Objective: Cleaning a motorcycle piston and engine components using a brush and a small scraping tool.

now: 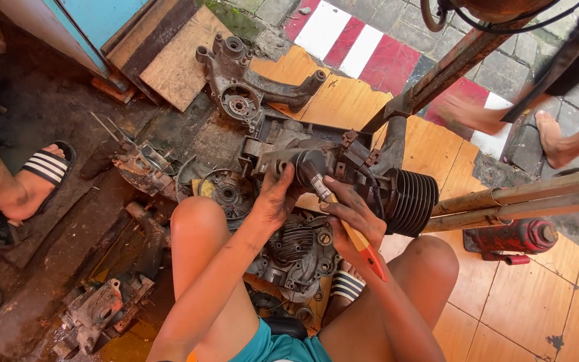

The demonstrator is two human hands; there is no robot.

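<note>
I squat over a greasy engine block (343, 157) with a black finned cylinder (410, 201) on its right. My right hand (353, 218) grips a paintbrush (343, 221) with a yellow and red handle, its dark bristles pressed on the engine's top. My left hand (275, 198) rests on the engine casing beside the bristles and steadies it. A second finned engine part (293, 251) lies between my knees.
An aluminium crankcase half (236, 90) lies on boards at the back. More oily parts (98, 312) sit at lower left. A red bottle jack (517, 236) and rusty frame tubes (504, 201) are at the right. Other people's feet (31, 184) (551, 137) stand on both sides.
</note>
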